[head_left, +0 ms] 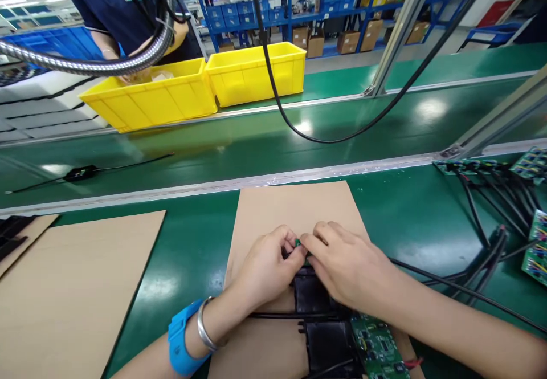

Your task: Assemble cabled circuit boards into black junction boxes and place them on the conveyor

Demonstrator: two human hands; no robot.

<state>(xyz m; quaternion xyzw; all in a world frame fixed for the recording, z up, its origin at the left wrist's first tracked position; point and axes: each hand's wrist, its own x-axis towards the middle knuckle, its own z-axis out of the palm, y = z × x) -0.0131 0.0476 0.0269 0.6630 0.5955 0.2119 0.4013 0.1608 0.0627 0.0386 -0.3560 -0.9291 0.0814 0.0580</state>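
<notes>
Both hands meet over a cardboard sheet (299,202) on the green bench. My left hand (271,259), with a blue band and metal bangle at the wrist, pinches a small green part (298,243). Pressed close against the same part are the fingertips of my right hand (348,259), which are closed; the hand hides most of what they touch. Below them lie a black housing (314,294) and another black housing (329,347). A green circuit board (378,345) with a red wire sits beside the lower one, under my right forearm.
Cardboard (81,288) lies left. Black cables (487,265) and circuit boards (536,248) are at right. Across the conveyor (239,145), a person in dark clothing reaches into a yellow bin (158,102). A black cable (316,139) hangs in front.
</notes>
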